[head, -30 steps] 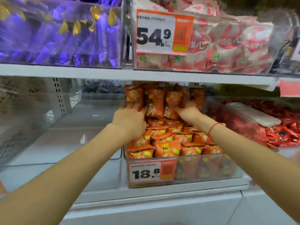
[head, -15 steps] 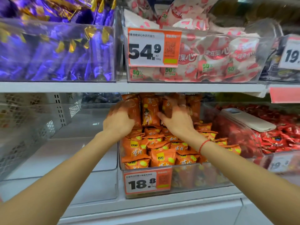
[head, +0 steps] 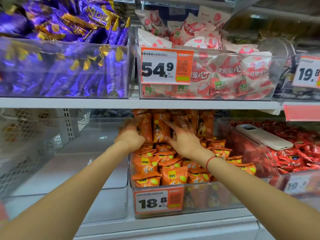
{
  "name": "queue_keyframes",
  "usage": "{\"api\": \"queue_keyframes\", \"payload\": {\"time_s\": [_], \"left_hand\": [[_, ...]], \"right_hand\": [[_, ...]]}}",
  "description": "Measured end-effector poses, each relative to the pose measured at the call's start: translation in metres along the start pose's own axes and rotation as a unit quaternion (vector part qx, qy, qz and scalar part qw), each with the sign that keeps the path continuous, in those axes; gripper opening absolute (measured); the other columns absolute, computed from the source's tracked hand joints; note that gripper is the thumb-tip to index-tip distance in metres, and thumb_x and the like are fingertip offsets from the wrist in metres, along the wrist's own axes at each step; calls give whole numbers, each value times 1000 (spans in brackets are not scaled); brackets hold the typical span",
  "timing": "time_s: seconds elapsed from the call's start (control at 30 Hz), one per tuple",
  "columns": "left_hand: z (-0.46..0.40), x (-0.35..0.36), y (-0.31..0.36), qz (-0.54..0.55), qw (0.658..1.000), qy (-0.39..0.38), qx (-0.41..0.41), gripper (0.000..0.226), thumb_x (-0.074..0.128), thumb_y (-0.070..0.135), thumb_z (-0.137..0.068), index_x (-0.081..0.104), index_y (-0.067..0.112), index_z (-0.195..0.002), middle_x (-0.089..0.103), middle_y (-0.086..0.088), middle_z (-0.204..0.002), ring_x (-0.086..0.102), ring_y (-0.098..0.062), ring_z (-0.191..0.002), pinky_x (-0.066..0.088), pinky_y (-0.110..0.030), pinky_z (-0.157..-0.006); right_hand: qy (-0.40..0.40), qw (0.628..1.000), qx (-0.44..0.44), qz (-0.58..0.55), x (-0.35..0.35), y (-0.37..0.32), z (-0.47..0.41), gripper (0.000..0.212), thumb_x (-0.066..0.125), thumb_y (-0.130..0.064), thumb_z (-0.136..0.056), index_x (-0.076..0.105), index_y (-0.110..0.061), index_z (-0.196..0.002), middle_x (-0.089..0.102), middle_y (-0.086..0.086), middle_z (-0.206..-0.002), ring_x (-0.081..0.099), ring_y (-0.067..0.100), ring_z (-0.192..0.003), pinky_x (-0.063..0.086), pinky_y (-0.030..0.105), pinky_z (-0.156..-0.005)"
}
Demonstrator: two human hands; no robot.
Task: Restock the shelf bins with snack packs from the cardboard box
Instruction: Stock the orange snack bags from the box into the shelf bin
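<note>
A: Packs (head: 161, 127), the orange ones, stand upright in a row at the back of the middle bin (head: 207, 196) on the lower shelf, long axis vertical. More lie flat in front, toward six o'clock.

B: And the hands?

A: Both are at that standing row. The left hand (head: 130, 137) sits at nine o'clock of it, fingers curled against the leftmost pack; it looks like a grip, though blur keeps me from being sure. The right hand (head: 183, 137) is at about four o'clock of the middle pack, fingers spread and straight, laid on the fronts, pinching nothing.

B: Which is nearer?

A: Both touch the row, so neither. I'd judge the next move is squaring the row backward, toward twelve.

B: Anything hidden?

A: The shelf edge (head: 155, 103) cuts off the pack tops. The left fingertips are smeared. The cardboard box is out of view. A phone (head: 263, 135) lies on the red packs at three o'clock.
</note>
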State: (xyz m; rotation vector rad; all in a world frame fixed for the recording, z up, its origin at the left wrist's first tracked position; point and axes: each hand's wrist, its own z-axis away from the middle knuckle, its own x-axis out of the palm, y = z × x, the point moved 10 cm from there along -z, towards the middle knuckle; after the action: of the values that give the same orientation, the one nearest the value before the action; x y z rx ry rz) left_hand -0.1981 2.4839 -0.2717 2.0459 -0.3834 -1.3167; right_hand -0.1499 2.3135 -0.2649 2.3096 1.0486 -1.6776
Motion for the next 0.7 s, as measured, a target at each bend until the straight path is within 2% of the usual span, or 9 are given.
{"api": "queue_keyframes", "payload": {"time_s": [0.1,0.17,0.23,0.27,0.33,0.43,0.53,0.63,0.7], "left_hand": [[23,-12,10,15,1000,2,13,53,69,22,-77,53,28,-127,59,-5,-125,56,-28,-110,48,-37,-91],[49,-29,21,-1,998,43,42,38,65,22,-85,58,25,-123,58,-3,-126,55,-24,-114,43,-32,-88],[88,-47,28,4,994,89,62,34,62,25,-88,59,30,-121,55,5,-130,53,-18,-118,43,-33,-92],[110,-54,28,14,992,103,73,32,62,26,-88,59,35,-118,57,11,-126,55,-13,-115,46,-35,-93],[154,-60,22,29,989,108,92,30,64,26,-85,59,40,-111,62,21,-112,60,-4,-101,50,-37,-88],[212,-58,-3,22,995,72,70,22,64,32,-83,60,43,-102,65,25,-98,62,0,-89,53,-37,-80],[260,-41,-46,42,999,18,19,19,56,44,-75,62,43,-93,66,27,-93,64,3,-83,55,-33,-75],[308,-13,-95,76,996,-28,-45,15,59,38,-76,65,42,-89,68,27,-89,64,7,-80,53,-28,-76],[338,12,-127,125,987,-49,-87,20,67,19,-83,66,38,-87,72,16,-87,66,3,-77,53,-27,-77]], "right_hand": [[21,999,-27,-28,-22,-2,8,59,57,-37,-91,32,-41,-144,26,3,-154,30,33,-138,40,45,-105],[34,997,-68,-27,-39,-10,26,47,60,-34,-89,50,-35,-134,48,4,-139,45,27,-128,42,40,-102],[19,993,-104,-44,-54,-22,54,31,65,-27,-86,64,-32,-117,62,-1,-117,57,16,-112,47,35,-94],[-11,991,-115,-62,-59,-28,71,26,68,-23,-85,67,-32,-110,66,-5,-109,61,11,-102,49,32,-88],[-121,979,-138,-86,-54,-45,108,22,69,-20,-85,70,-30,-104,70,-9,-97,64,6,-87,51,25,-79],[-292,946,-133,-48,-29,-55,164,24,66,-23,-88,68,-24,-112,69,-5,-97,63,7,-85,50,21,-78],[-395,912,-112,7,14,-52,212,27,60,-26,-92,64,-21,-118,64,-7,-97,56,1,-78,43,15,-74],[-446,889,-91,54,65,-43,255,29,57,-26,-93,62,-20,-121,66,0,-109,57,13,-90,39,21,-78],[-465,877,-76,96,99,-32,279,31,56,-28,-92,61,-19,-122,64,2,-119,58,20,-108,39,23,-82]]}}
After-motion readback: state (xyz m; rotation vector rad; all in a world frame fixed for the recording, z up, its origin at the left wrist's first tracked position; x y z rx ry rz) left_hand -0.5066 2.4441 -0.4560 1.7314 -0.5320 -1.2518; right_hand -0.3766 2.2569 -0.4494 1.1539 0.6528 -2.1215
